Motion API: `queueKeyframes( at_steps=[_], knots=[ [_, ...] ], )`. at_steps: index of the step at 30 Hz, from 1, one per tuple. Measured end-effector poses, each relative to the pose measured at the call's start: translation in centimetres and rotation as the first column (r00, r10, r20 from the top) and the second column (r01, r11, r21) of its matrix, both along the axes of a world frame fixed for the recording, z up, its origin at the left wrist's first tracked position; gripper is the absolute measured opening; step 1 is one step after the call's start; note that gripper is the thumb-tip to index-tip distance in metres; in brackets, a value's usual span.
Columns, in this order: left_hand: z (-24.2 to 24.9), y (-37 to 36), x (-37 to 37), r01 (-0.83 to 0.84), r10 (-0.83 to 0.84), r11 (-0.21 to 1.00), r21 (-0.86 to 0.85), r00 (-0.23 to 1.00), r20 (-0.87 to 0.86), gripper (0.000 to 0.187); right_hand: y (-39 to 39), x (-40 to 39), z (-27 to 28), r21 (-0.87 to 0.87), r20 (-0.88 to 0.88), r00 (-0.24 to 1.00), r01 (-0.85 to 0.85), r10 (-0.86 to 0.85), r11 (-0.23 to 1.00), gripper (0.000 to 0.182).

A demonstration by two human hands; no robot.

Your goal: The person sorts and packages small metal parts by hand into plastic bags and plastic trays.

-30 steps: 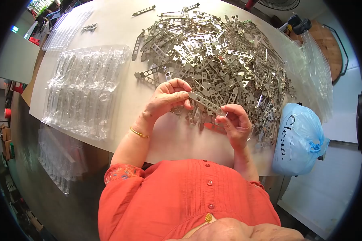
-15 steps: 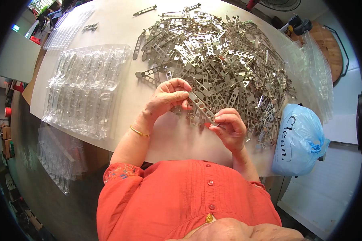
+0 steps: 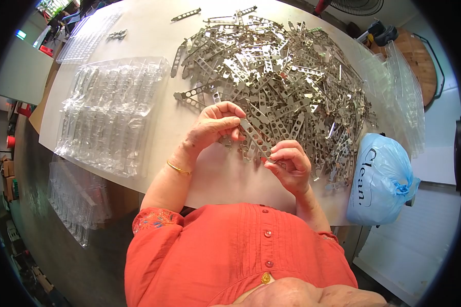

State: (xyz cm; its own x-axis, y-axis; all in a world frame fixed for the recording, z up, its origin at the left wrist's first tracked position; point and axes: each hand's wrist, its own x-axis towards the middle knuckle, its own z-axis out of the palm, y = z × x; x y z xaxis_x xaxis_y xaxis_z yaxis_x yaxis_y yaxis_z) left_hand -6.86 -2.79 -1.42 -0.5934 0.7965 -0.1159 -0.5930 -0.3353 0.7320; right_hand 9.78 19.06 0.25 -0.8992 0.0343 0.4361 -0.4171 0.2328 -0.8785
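Note:
A flat metal strip with a row of round holes (image 3: 255,137) is held slantwise between both hands, in front of a large heap of similar metal strips (image 3: 271,71). My left hand (image 3: 217,123) pinches its upper left end between thumb and fingers. At the lower right end, my right hand (image 3: 291,162) is closed on the strip, thumb and fingers pressed together. Part of the heap lies right behind the held strip, so its outline is hard to separate there.
Clear plastic trays (image 3: 107,115) lie on the white table (image 3: 210,192) at left, with another tray (image 3: 89,36) behind. A blue plastic bag (image 3: 379,179) marked "Clean." stands at right, near clear plastic sheets (image 3: 402,97). A fan (image 3: 361,5) is at the top right.
My right hand has shifted slightly left, and the strip's lower end has moved a little with it. My left hand has stayed almost in place.

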Motion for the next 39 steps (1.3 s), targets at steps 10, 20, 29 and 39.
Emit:
queueKeyframes(
  at_steps=[10, 20, 29, 39],
  knots=[
    [-0.4, 0.0, -0.1, 0.018, -0.016, 0.998, 0.063, 1.000, -0.024, 0.020, -0.2, 0.0, 0.1, 0.004, 0.010, 1.000, 0.028, -0.028, 1.000, 0.028],
    [0.5, 0.3, 0.5, -0.024, 0.024, 1.000, -0.003, 0.999, -0.040, 0.015, -0.3, -0.2, 0.5, -0.066, 0.069, 0.994, -0.081, 0.085, 0.995, 0.030],
    [1.8, 0.8, 1.8, 0.004, -0.025, 0.995, -0.102, 0.978, -0.208, 0.011, -1.0, 0.1, 1.6, -0.457, 0.399, 0.872, -0.080, 0.285, 0.886, 0.027],
    [2.4, 0.2, 1.1, -0.221, 0.137, 0.959, -0.176, 0.909, -0.395, 0.013, -0.6, 0.1, 0.8, -0.330, 0.539, 0.819, -0.008, 0.196, 0.944, 0.012]
  ],
)
